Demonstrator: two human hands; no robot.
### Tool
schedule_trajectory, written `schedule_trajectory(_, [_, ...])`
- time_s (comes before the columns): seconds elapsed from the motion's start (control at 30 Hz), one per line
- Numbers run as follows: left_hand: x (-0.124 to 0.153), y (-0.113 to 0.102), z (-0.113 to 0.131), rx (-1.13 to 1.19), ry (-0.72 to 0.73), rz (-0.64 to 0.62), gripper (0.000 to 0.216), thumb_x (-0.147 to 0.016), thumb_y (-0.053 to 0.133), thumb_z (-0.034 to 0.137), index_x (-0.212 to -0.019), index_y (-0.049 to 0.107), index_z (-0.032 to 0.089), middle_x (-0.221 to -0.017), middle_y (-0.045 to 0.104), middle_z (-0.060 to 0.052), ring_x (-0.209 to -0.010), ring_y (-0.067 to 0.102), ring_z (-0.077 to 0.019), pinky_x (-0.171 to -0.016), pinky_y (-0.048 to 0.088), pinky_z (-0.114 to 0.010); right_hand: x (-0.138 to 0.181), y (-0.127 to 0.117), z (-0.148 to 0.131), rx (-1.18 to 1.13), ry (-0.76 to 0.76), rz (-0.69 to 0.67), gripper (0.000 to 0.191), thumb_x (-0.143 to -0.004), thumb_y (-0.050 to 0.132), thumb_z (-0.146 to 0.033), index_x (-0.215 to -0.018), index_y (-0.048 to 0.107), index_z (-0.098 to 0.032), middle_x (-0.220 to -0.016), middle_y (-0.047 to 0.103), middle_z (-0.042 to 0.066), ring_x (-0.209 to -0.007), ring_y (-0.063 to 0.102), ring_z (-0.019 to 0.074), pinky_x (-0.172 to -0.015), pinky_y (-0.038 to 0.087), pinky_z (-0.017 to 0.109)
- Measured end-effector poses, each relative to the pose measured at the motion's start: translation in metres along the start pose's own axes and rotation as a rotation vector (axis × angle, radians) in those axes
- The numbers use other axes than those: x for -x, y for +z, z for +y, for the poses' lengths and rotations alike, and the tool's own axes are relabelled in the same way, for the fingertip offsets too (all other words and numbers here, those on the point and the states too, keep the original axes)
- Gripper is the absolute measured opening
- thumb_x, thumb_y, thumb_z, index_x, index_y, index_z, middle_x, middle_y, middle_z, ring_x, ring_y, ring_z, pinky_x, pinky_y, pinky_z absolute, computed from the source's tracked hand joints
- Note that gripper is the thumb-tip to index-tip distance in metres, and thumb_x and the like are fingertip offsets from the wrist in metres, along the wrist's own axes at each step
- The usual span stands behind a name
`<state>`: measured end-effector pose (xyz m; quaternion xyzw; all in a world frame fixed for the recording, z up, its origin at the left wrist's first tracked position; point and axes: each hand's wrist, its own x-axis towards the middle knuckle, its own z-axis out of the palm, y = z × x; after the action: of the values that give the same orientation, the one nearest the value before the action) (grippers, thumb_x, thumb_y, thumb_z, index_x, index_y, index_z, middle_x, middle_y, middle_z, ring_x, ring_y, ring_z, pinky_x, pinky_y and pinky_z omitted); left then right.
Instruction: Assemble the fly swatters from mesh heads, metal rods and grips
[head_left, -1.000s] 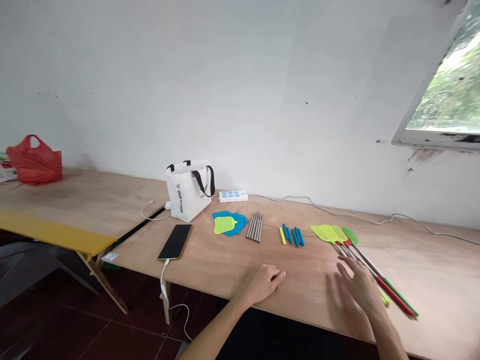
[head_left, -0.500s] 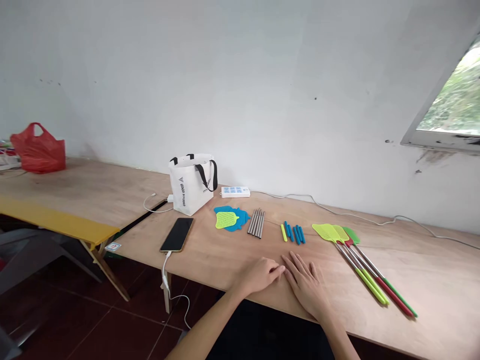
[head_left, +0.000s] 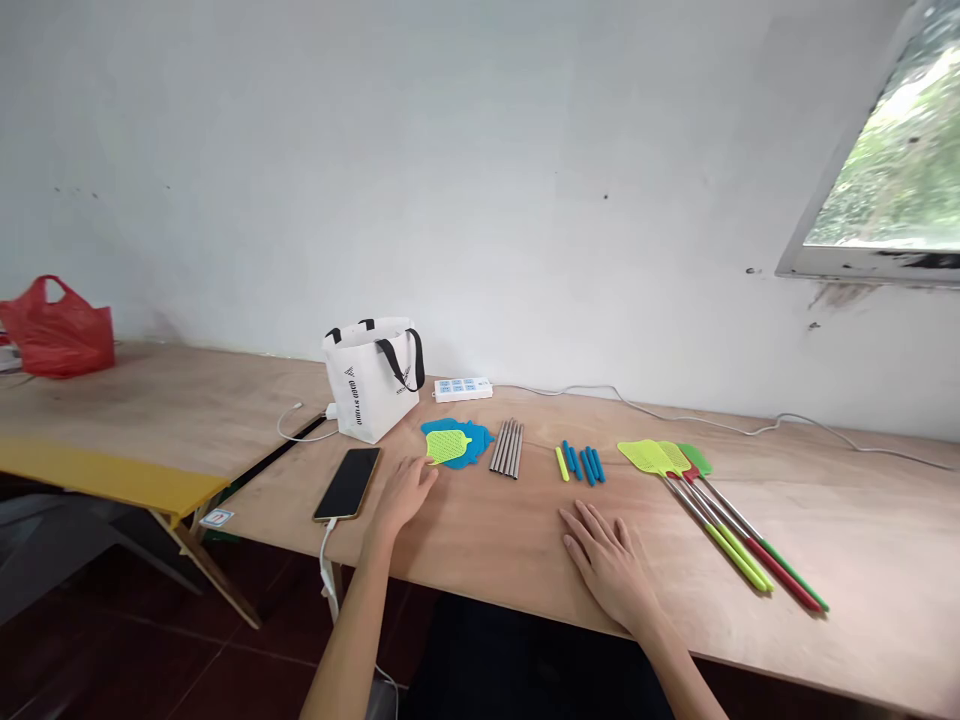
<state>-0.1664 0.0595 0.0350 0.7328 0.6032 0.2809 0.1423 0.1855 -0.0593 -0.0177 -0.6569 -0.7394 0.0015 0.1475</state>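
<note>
My left hand (head_left: 406, 493) reaches over the table with its fingers stretched toward a yellow-green fly swatter head (head_left: 448, 446). Its fingertips are at the near left edge of that head, and whether they touch cannot be made out. Nothing is held in it. Blue swatter heads (head_left: 480, 440) lie under the yellow-green one. Flat on the tabletop rests my right hand (head_left: 609, 562), fingers slightly spread and empty. Beyond it are several blue handle grips (head_left: 591, 466) and one yellow-green grip (head_left: 562, 464). Several metal tubes (head_left: 508, 449) lie side by side between the heads and the grips.
On the right lie whole fly swatters (head_left: 720, 510) in yellow-green, red and green. A phone (head_left: 347, 484) with a white cable is left of my left hand. Behind stand a white bag (head_left: 375, 385) and a power strip (head_left: 463, 389). A red plastic bag (head_left: 64, 330) sits far left.
My left hand has moved left, away from beside my right hand, to the near edge of the swatter heads. My right hand stays flat on the table. The view has shifted slightly.
</note>
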Motion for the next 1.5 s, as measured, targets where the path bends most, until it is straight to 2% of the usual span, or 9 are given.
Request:
schedule_trajectory(0.17, [0.000,0.022,0.010,-0.040,0.049,-0.143,0.050,-0.100,0.039,0.046,-0.143,0.050,0.024,-0.161,0.035,-0.011,-0.151,0.026,-0.0310,-0.119,0.028,-0.048,0.000,-0.002,-0.001,0.013,0.002,-0.013,0.054,-0.105,0.023,-0.048,-0.151,0.046,-0.031,-0.161,0.037,0.005,-0.150,0.030,0.0258,-0.120,0.020,0.060])
schedule_trajectory(0.3, [0.000,0.042,0.023,-0.138,0.029,-0.255,0.058,-0.100,0.036,0.051,-0.153,0.038,0.026,-0.167,0.022,-0.010,-0.155,0.012,-0.0342,-0.121,0.010,-0.058,0.000,-0.004,-0.003,0.002,0.003,-0.006,0.054,-0.105,0.023,-0.050,-0.150,0.046,-0.032,-0.161,0.037,0.004,-0.150,0.029,0.0259,-0.120,0.020,0.059])
schedule_trajectory(0.4, [0.001,0.044,0.025,-0.149,0.052,-0.269,0.055,-0.101,0.031,0.049,-0.152,0.038,0.028,-0.166,0.025,-0.009,-0.155,0.014,-0.0320,-0.121,0.007,-0.060,0.000,-0.003,-0.002,-0.005,-0.001,0.003,0.053,-0.105,0.023,-0.049,-0.150,0.045,-0.033,-0.161,0.038,0.005,-0.150,0.029,0.0264,-0.120,0.020,0.060])
schedule_trajectory(0.63, [0.015,0.030,0.035,-0.165,0.024,-0.326,0.058,-0.094,0.040,0.052,-0.139,0.055,0.018,-0.159,0.038,-0.016,-0.147,0.031,-0.0389,-0.116,0.028,-0.053,0.000,-0.001,-0.002,0.000,0.004,-0.004,0.054,-0.105,0.022,-0.049,-0.150,0.046,-0.032,-0.161,0.037,0.005,-0.150,0.029,0.0262,-0.120,0.020,0.060])
schedule_trajectory(0.83, [0.033,0.016,0.060,-0.182,0.053,-0.331,0.049,-0.095,0.039,0.057,-0.084,0.071,0.021,-0.110,0.070,-0.015,-0.109,0.063,-0.0383,-0.097,0.043,-0.050,0.000,-0.002,-0.002,0.006,0.006,-0.005,0.053,-0.104,0.024,-0.048,-0.150,0.046,-0.032,-0.161,0.038,0.005,-0.150,0.030,0.0263,-0.121,0.020,0.060])
schedule_trajectory(0.9, [0.033,0.015,0.064,-0.158,0.081,-0.332,0.042,-0.095,0.043,0.054,-0.087,0.070,0.023,-0.108,0.070,-0.012,-0.108,0.064,-0.0364,-0.096,0.044,-0.048,0.000,-0.002,-0.002,0.014,0.001,-0.008,0.053,-0.104,0.024,-0.048,-0.150,0.046,-0.032,-0.160,0.038,0.005,-0.150,0.030,0.0264,-0.120,0.020,0.060])
schedule_trajectory(1.0, [0.025,0.019,0.060,-0.104,0.166,-0.295,0.027,-0.090,0.057,0.042,-0.111,0.066,0.028,-0.137,0.059,-0.008,-0.128,0.053,-0.0340,-0.106,0.041,-0.047,0.000,-0.003,-0.003,0.019,0.004,-0.016,0.054,-0.105,0.023,-0.049,-0.151,0.045,-0.031,-0.160,0.038,0.005,-0.150,0.031,0.0261,-0.120,0.021,0.060])
schedule_trajectory(1.13, [0.013,0.029,0.044,-0.088,0.121,-0.286,0.050,-0.089,0.061,0.043,-0.137,0.053,0.030,-0.164,0.029,-0.006,-0.149,0.028,-0.0358,-0.117,0.029,-0.051,0.000,-0.004,-0.002,0.012,0.003,-0.007,0.054,-0.105,0.022,-0.050,-0.151,0.044,-0.032,-0.160,0.039,0.005,-0.150,0.031,0.0254,-0.121,0.020,0.059])
schedule_trajectory(1.5, [0.003,0.050,0.031,-0.031,0.194,-0.153,0.049,-0.086,0.066,0.050,-0.129,0.056,0.028,-0.151,0.046,-0.008,-0.143,0.038,-0.0320,-0.118,0.029,-0.048,0.006,0.027,-0.022,0.146,-0.111,0.093,0.054,-0.106,0.019,-0.040,-0.150,0.047,-0.026,-0.157,0.044,0.010,-0.149,0.033,0.0288,-0.117,0.028,0.059])
